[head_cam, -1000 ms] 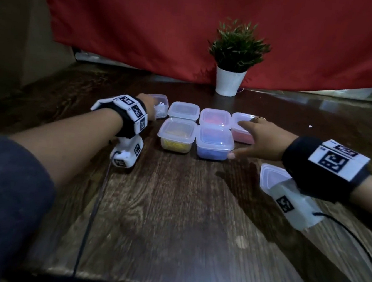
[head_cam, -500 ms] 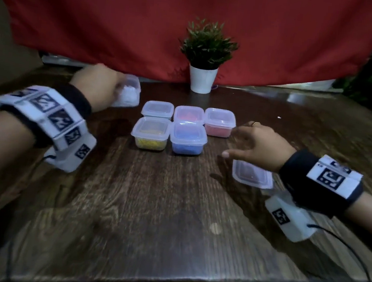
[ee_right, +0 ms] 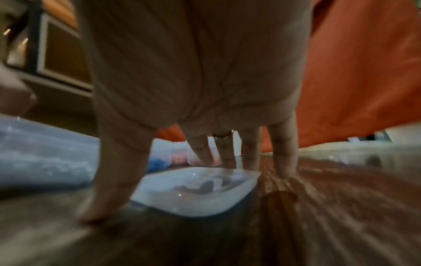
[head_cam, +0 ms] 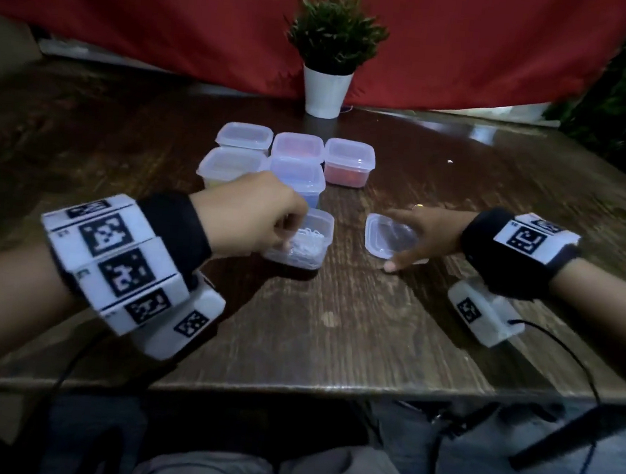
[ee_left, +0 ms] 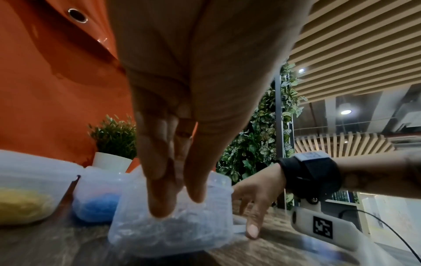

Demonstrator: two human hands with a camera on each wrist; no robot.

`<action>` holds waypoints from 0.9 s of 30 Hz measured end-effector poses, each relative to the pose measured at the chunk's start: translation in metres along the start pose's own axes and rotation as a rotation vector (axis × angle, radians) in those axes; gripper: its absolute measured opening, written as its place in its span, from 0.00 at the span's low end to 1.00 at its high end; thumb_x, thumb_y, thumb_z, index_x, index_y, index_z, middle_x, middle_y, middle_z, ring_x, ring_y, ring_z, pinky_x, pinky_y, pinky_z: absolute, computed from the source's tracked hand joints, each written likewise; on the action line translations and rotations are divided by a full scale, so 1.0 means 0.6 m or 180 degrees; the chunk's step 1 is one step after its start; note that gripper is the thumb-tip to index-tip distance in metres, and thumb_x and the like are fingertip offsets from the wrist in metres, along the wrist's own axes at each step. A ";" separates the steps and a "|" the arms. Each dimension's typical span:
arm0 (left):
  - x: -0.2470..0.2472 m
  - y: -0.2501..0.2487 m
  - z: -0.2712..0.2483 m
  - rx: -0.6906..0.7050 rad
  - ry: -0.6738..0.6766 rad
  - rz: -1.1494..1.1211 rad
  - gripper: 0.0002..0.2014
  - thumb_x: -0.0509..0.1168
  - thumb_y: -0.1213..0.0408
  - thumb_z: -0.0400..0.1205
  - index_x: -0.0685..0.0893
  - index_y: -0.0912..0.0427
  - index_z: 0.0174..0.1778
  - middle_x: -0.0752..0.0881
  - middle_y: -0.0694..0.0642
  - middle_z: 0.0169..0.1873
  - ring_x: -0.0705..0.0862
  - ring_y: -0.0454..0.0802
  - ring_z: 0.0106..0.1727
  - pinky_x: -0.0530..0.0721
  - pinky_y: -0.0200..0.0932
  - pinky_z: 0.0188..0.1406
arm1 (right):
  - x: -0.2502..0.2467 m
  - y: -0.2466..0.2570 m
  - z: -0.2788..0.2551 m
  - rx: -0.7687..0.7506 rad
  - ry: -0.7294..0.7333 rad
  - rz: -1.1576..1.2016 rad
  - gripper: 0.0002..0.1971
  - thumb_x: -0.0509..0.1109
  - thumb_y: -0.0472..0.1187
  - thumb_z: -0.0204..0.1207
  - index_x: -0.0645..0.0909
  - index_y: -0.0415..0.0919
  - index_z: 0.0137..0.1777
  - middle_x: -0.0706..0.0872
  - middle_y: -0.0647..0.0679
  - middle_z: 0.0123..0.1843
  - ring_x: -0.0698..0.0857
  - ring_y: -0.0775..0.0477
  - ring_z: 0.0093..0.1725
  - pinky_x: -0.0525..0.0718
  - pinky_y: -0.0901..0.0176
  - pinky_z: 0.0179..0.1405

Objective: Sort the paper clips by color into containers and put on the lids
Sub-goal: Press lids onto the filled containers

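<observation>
My left hand pinches the near wall of the small clear plastic container of white paper clips, set on the dark wooden table just in front of five lidded containers. My right hand is spread wide over the loose translucent square lid, thumb and fingertips planted around its edges. To close this well, I should steady the container, lift the lid level, align its corners, then press each corner down.

Open container (white clips), loose lid beside
</observation>
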State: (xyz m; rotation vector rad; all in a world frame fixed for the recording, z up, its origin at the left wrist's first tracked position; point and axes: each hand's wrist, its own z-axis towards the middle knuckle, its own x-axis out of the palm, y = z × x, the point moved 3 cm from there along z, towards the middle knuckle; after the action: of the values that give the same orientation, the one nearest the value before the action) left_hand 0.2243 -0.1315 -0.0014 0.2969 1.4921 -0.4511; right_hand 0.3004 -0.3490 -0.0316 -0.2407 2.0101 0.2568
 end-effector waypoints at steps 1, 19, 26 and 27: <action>0.006 -0.002 0.002 -0.0017 0.0044 0.0027 0.07 0.68 0.66 0.76 0.77 0.54 0.35 0.79 0.47 0.32 0.77 0.46 0.38 0.70 0.41 0.37 | -0.003 0.005 0.004 -0.0017 -0.0052 -0.0183 0.49 0.74 0.62 0.64 0.56 0.47 0.81 0.67 0.43 0.76 0.67 0.41 0.74 0.68 0.53 0.68; 0.016 0.037 0.016 -0.0309 0.0381 -0.1094 0.60 0.83 0.55 0.59 0.51 0.55 0.81 0.64 0.53 0.75 0.68 0.50 0.73 0.66 0.32 0.64 | -0.069 0.082 -0.019 -0.1276 -0.0468 0.3352 0.12 0.58 0.28 0.81 0.78 0.45 0.47 0.82 0.52 0.33 0.81 0.59 0.29 0.81 0.67 0.29; 0.002 0.046 0.022 -0.0311 -0.0252 -0.0958 0.27 0.72 0.53 0.74 0.77 0.59 0.67 0.79 0.50 0.52 0.80 0.47 0.54 0.73 0.32 0.45 | -0.041 0.148 0.005 -0.1080 -0.0215 0.1938 0.24 0.67 0.46 0.78 0.70 0.42 0.73 0.77 0.45 0.65 0.76 0.49 0.65 0.76 0.55 0.67; 0.000 0.049 0.023 -0.0321 -0.0245 -0.0793 0.25 0.70 0.53 0.76 0.78 0.60 0.66 0.78 0.51 0.51 0.79 0.48 0.54 0.72 0.35 0.48 | -0.040 0.146 0.002 -0.1041 -0.0114 0.1618 0.35 0.71 0.52 0.72 0.64 0.46 0.77 0.70 0.45 0.73 0.70 0.49 0.73 0.73 0.54 0.71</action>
State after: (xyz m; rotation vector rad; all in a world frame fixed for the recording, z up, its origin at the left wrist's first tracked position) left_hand 0.2501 -0.1115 -0.0029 0.0130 1.4770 -0.5768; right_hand 0.2874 -0.2637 -0.0041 0.0778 1.9593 0.9069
